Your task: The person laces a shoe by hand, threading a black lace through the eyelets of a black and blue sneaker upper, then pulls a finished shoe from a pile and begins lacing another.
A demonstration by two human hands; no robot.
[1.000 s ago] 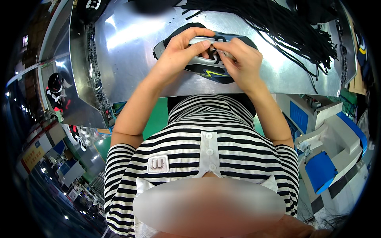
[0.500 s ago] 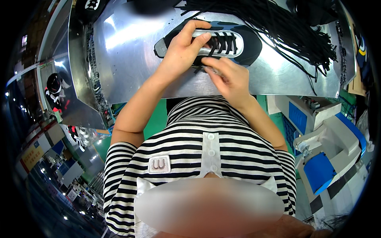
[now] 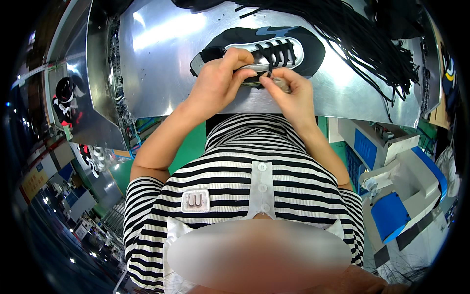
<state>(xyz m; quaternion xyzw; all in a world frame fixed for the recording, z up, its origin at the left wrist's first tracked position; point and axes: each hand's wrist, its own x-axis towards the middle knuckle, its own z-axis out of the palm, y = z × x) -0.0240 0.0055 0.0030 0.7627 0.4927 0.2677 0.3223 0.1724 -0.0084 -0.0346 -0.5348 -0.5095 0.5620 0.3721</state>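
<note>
The person's left forearm [image 3: 166, 127] and right forearm [image 3: 325, 149] were bare and slanted inward, with the elbows bent and set wide of the torso. The left hand [image 3: 215, 83] had its forefinger arched over an outstretched thumb, a gap separating the two tips. Just beside it, the right hand [image 3: 291, 93] held thumb and forefinger close together in a pinch, its remaining fingers curled and partly hidden
</note>
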